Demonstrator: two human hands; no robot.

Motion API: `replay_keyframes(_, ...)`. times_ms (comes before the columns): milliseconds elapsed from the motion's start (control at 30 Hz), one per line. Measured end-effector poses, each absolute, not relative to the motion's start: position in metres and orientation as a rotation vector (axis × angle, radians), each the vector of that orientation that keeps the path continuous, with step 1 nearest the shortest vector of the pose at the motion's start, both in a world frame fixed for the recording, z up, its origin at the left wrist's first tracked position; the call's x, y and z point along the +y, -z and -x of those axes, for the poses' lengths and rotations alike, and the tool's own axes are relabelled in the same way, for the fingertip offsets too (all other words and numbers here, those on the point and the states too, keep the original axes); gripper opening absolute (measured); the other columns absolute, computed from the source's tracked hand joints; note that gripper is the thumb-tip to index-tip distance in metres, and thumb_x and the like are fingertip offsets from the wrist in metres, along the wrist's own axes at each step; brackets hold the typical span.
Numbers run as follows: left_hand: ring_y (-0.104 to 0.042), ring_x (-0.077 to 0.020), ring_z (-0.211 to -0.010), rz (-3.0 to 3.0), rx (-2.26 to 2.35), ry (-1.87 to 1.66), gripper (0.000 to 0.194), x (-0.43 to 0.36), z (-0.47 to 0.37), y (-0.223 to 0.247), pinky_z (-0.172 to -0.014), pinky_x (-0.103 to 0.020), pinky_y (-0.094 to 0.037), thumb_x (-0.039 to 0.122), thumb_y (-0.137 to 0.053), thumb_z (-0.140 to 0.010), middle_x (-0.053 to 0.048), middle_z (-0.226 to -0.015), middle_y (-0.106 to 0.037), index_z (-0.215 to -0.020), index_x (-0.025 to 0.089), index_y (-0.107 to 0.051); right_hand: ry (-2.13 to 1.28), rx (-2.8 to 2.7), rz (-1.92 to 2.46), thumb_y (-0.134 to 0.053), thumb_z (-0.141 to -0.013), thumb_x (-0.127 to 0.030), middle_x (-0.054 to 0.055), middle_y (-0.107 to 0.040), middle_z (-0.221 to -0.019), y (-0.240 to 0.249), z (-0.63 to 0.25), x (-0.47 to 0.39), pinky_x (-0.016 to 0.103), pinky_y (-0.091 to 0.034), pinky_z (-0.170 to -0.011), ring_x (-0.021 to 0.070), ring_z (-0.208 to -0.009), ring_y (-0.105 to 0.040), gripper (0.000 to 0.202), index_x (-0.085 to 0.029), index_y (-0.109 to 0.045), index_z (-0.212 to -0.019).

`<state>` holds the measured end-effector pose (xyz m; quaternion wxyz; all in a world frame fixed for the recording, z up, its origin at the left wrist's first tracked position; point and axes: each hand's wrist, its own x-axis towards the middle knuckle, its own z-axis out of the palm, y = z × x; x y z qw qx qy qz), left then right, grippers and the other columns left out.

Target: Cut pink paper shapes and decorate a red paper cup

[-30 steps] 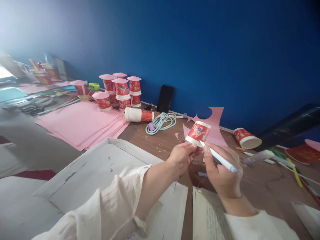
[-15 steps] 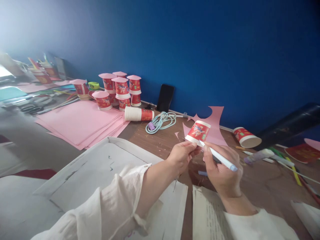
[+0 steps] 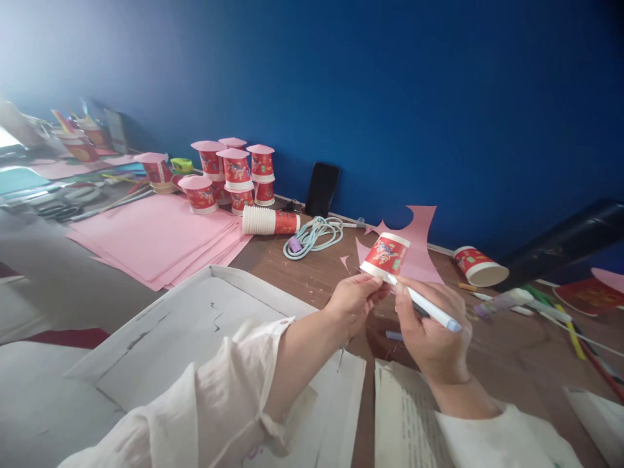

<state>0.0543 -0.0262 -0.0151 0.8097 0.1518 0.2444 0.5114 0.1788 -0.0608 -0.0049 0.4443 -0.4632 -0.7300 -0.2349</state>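
Pinched at its white rim by my left hand [image 3: 355, 302], a red printed paper cup [image 3: 387, 253] is held tilted, its white base up. My right hand [image 3: 436, 328] is closed round a white marker [image 3: 431, 307] with a pale blue end. The marker's tip is at the cup's rim, close to my left fingertips; whether it touches cannot be made out. Behind the cup lies a pink paper sheet [image 3: 423, 244] with curved cut-outs. A small blue piece [image 3: 394, 335], perhaps a pen cap, lies on the table below my hands.
Pink-topped red cups [image 3: 236, 170] stand stacked at the back left, near pink sheets [image 3: 156, 240]. Nested cups [image 3: 270, 221], a coiled pale blue cord [image 3: 314, 237] and a phone [image 3: 322, 188] sit along the wall. One cup [image 3: 480, 265] lies right. White paper [image 3: 195, 331] is under my left arm.
Almost nothing differs. The cup and marker keep nearly the same place at the rim, and the whole view has shifted very slightly.
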Motion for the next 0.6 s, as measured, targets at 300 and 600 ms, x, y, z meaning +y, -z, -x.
replay_keyframes(300, -0.060, -0.0103, -0.070, -0.328, 0.504, -1.102, 0.006, -0.0246, -0.0541, 0.0178, -0.085, -0.026, -0.046, 0.009, -0.073, -0.072, -0.005, -0.072, -0.065, -0.070, 0.008, -0.067, 0.549, -1.843, 1.171, -0.064, -0.085, -0.014, 0.006, -0.074, -0.084, 0.0049, -0.1763, -0.0625, 0.036, -0.049, -0.080, 0.0191, -0.076, -0.067, 0.014, -0.018, -0.069, -0.097)
replay_keyframes(600, -0.058, -0.0096, -0.068, -0.310, 0.493, -1.114, 0.009, -0.0244, -0.0527, 0.0170, -0.083, -0.025, -0.047, 0.009, -0.075, -0.070, -0.004, -0.070, -0.062, -0.070, 0.008, -0.066, 0.552, -1.826, 1.153, -0.063, -0.086, -0.015, 0.006, -0.075, -0.085, 0.0048, -0.1738, -0.0634, 0.036, -0.050, -0.081, 0.0192, -0.077, -0.068, 0.012, -0.018, -0.068, -0.096)
